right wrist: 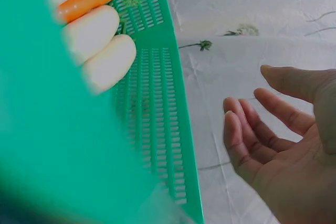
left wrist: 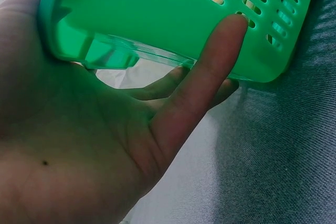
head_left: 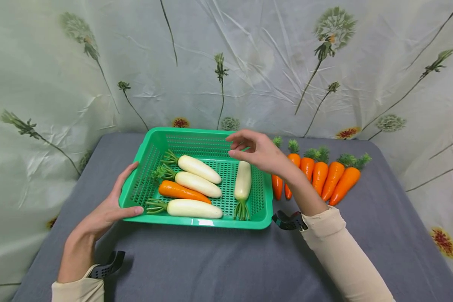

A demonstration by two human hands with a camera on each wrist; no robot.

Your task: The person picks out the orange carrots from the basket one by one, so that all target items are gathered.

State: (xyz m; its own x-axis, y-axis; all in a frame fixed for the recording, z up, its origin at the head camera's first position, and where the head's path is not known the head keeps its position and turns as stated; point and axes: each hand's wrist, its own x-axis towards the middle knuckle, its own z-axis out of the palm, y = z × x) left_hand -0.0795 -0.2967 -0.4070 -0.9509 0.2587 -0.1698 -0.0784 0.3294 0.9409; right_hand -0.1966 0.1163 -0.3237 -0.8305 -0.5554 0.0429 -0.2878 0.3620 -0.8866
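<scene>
A green plastic basket point(head_left: 207, 223) with slotted walls stands on the cloth. My left hand point(head_left: 107, 209) grips its left end, thumb at the front rim and fingers along the outer wall; in the left wrist view a finger presses on the slotted side. Inside lie three white radishes point(head_left: 194, 208) and an orange carrot point(head_left: 183, 191), tops to the left. Another white radish point(head_left: 243, 180) lies apart at the right, leaves toward the front. Over the basket's back right part hovers my right hand point(head_left: 262, 153), fingers loosely bent and holding nothing, as the right wrist view point(right wrist: 283, 145) also shows.
Several orange carrots point(head_left: 334, 180) with green tops lie in a row just right of the basket, partly behind the right forearm. A grey cloth point(head_left: 196, 264) covers the table. Behind it hangs a pale sheet point(head_left: 196, 96) printed with dandelions.
</scene>
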